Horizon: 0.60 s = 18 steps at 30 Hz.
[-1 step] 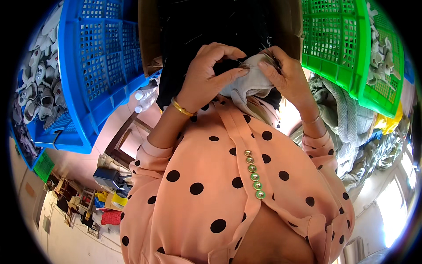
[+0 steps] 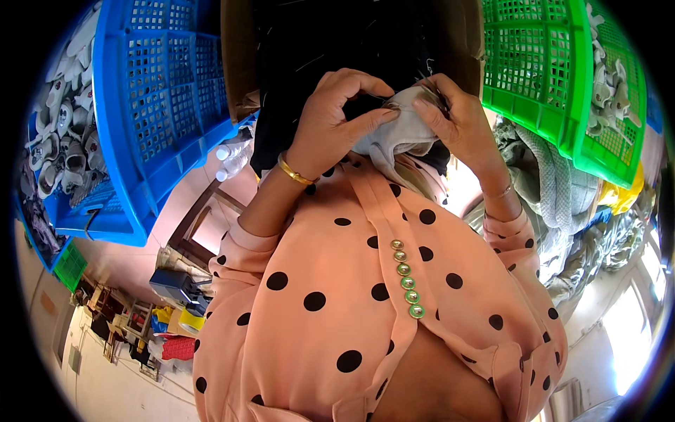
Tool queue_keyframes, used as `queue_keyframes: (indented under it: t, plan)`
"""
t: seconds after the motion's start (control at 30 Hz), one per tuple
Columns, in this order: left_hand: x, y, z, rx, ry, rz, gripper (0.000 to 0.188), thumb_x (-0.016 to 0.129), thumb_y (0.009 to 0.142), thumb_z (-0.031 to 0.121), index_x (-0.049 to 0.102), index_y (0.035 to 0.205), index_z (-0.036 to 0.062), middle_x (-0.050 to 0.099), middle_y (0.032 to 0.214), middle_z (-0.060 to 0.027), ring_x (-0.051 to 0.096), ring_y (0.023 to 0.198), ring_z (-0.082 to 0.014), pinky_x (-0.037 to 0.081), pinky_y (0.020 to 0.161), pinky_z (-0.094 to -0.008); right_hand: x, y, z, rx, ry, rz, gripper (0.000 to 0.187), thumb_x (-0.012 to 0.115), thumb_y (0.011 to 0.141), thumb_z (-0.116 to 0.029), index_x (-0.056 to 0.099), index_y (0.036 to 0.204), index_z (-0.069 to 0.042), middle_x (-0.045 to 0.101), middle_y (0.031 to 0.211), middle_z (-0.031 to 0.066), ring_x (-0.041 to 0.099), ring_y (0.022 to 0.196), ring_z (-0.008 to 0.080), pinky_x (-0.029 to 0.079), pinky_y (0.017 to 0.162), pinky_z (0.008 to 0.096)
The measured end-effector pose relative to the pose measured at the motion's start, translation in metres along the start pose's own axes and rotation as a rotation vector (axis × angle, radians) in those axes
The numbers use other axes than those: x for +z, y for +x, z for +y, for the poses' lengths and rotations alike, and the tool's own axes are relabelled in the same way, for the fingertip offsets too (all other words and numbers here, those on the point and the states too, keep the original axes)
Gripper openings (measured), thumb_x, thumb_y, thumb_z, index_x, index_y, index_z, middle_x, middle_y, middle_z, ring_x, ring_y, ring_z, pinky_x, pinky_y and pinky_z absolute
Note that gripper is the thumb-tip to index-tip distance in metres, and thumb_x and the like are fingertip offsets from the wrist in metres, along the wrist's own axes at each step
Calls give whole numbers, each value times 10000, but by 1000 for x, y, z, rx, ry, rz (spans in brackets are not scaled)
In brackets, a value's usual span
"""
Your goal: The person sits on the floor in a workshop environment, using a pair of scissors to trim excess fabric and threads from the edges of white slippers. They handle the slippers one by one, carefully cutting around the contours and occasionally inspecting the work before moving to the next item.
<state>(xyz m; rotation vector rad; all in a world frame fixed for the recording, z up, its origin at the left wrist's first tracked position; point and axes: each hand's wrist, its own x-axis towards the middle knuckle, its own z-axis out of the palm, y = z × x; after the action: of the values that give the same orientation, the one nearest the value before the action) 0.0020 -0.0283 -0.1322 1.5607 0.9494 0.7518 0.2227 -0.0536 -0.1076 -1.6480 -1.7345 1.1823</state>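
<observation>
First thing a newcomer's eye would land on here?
Probably the black-dotted peach blouse, filling the lower middle. Next, the blue crate at upper left and the green crate at upper right. Between them, the right hand grips a pale grey fabric piece, with the left hand at its edge.

In the upper left of the frame, you had a blue plastic crate (image 2: 112, 119) carrying a heap of small grey pieces (image 2: 74, 165). In the upper right, your green plastic crate (image 2: 582, 91) held more pale grey pieces (image 2: 613, 98) behind its near wall. At top centre, black cloth (image 2: 337, 35) spread before you between brown cardboard sides (image 2: 239, 70), pale loose threads (image 2: 309, 63) lying directly on it.
</observation>
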Motion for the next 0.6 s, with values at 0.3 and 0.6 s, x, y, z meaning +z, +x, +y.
queue_keyframes:
  t: [0.3, 0.6]
  plan:
    - [3, -1, -9, -227, -500, -50, 48, 633, 917, 68, 631, 924, 20, 643, 964, -47, 557, 830, -74, 466, 746, -194, 2, 0, 2, -32, -9, 16, 494, 634, 894, -455, 567, 1016, 20, 607, 714, 170, 622, 625, 298, 473, 570, 336]
    - [-9, 2, 7, -44, 9, -169, 28, 640, 888, 58, 639, 904, 36, 636, 782, -30, 569, 670, -94, 465, 599, -220, 1, -1, -3, -21, -89, -14, 458, 621, 905, -442, 558, 988, 4, 598, 712, 165, 619, 636, 328, 468, 564, 357]
